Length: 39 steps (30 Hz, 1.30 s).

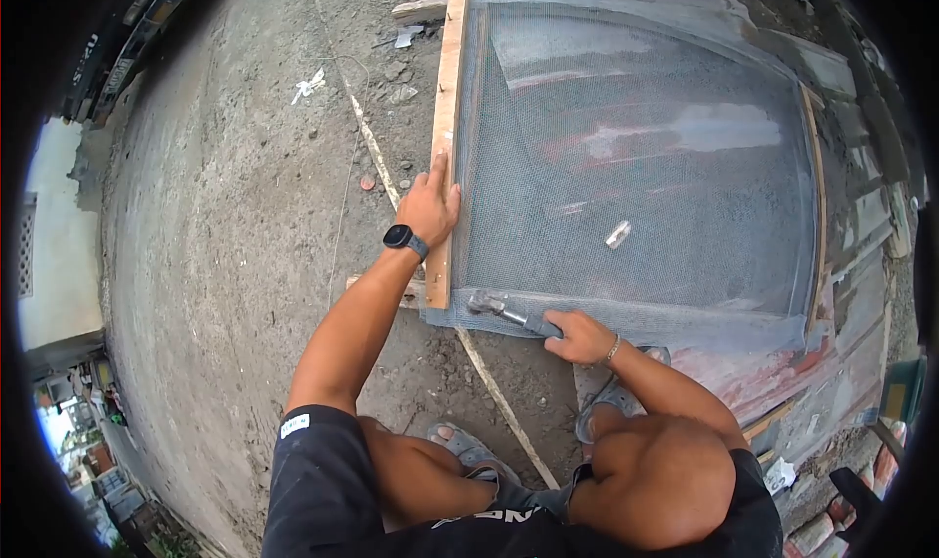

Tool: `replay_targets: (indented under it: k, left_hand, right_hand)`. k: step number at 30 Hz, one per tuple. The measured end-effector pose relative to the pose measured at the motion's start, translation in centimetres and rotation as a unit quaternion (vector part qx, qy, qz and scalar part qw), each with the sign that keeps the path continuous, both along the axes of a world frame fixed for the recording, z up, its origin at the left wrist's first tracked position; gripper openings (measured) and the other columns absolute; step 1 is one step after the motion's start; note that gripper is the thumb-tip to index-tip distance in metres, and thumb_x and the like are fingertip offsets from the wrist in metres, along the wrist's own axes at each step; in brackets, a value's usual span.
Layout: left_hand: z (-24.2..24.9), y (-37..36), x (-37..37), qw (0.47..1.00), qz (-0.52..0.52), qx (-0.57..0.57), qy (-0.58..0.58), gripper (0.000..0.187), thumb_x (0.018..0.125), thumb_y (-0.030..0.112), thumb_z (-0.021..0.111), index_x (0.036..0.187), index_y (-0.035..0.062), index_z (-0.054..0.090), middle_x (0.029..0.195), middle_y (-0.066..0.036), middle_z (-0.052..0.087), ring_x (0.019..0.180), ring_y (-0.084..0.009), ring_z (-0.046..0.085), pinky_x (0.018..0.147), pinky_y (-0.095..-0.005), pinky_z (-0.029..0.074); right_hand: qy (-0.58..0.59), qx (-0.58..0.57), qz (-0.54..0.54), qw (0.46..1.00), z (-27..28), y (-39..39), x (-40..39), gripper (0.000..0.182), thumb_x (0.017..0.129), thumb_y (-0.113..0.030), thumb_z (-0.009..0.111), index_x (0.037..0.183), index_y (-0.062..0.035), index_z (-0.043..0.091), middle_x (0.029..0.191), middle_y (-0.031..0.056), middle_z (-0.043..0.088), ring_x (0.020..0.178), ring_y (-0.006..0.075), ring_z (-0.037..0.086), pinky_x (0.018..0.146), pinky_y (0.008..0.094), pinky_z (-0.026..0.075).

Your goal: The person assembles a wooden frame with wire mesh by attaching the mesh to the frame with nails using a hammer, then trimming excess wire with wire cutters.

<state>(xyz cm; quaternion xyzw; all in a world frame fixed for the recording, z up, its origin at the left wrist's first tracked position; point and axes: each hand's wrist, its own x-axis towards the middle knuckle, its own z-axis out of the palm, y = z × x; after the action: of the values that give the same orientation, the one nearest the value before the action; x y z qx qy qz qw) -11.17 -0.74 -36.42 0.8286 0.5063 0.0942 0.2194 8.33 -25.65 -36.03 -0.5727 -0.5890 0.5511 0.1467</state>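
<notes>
My left hand (428,206) lies on a long wooden strip (447,98), its fingers pointing up along the wood and slightly apart. Several nails stand in the strip, which runs along the left edge of a mesh-covered frame (646,196). My right hand (577,336) is closed round the grey handle of a hammer (509,313). The hammer's metal head is over the mesh's lower left corner, a little right of the strip's lower end. A small whitish object (618,234) rests on the mesh.
Bare dirt ground (245,196) stretches to the left. A thin pale pole (489,392) lies diagonally beneath the frame. Weathered boards (861,255) are at the right. A vehicle (122,49) stands at the upper left. My sandalled feet are below the frame.
</notes>
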Motion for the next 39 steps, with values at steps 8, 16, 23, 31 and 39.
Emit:
replay_targets:
  k: [8, 16, 23, 31, 39]
  left_hand:
    - [-1.1, -0.1, 0.4, 1.000, -0.017, 0.010, 0.011, 0.062, 0.090, 0.031, 0.050, 0.144, 0.0115, 0.028, 0.103, -0.024, 0.055, 0.085, -0.0420, 0.061, 0.078, -0.0491, 0.050]
    - [-0.1, -0.5, 1.0, 0.999, -0.011, -0.012, 0.043, 0.061, 0.091, 0.031, 0.050, 0.144, 0.0119, 0.029, 0.103, -0.024, 0.056, 0.085, -0.0422, 0.060, 0.076, -0.0479, 0.050]
    - [-0.4, -0.6, 1.3, 0.998, -0.015, -0.021, 0.064, 0.060, 0.091, 0.034, 0.050, 0.144, 0.0135, 0.029, 0.103, -0.023, 0.056, 0.083, -0.0424, 0.061, 0.074, -0.0484, 0.051]
    - [-0.8, -0.5, 1.4, 0.998, -0.013, -0.011, 0.054, 0.060, 0.092, 0.034, 0.049, 0.144, 0.0124, 0.029, 0.102, -0.023, 0.056, 0.082, -0.0418, 0.061, 0.074, -0.0482, 0.051]
    - [-2.1, -0.5, 0.9, 1.000, -0.015, 0.021, 0.009, 0.059, 0.091, 0.033, 0.049, 0.142, 0.0088, 0.031, 0.101, -0.021, 0.054, 0.077, -0.0417, 0.061, 0.070, -0.0490, 0.051]
  right_hand:
    - [-0.004, 0.006, -0.010, 1.000, 0.0, 0.0, 0.0, 0.027, 0.078, -0.024, 0.057, 0.093, -0.0022, 0.055, 0.072, 0.0236, 0.059, 0.071, 0.0413, 0.059, 0.066, 0.0471, 0.046]
    - [-0.001, -0.006, 0.000, 1.000, 0.4, 0.3, 0.1, 0.026, 0.077, -0.023, 0.057, 0.091, -0.0008, 0.054, 0.071, 0.0239, 0.058, 0.071, 0.0416, 0.059, 0.065, 0.0471, 0.046]
    - [0.008, 0.006, -0.006, 1.000, 0.2, 0.2, 0.1, 0.026, 0.077, -0.022, 0.057, 0.091, -0.0003, 0.054, 0.071, 0.0244, 0.058, 0.071, 0.0419, 0.059, 0.065, 0.0469, 0.046]
    - [0.009, -0.003, 0.000, 1.000, 0.0, 0.4, 0.3, 0.030, 0.077, -0.022, 0.058, 0.096, 0.0001, 0.054, 0.072, 0.0257, 0.058, 0.070, 0.0422, 0.058, 0.064, 0.0470, 0.046]
    - [0.017, -0.007, -0.002, 1.000, 0.5, 0.8, 0.4, 0.028, 0.077, -0.022, 0.058, 0.092, 0.0006, 0.055, 0.073, 0.0254, 0.058, 0.072, 0.0417, 0.059, 0.065, 0.0471, 0.046]
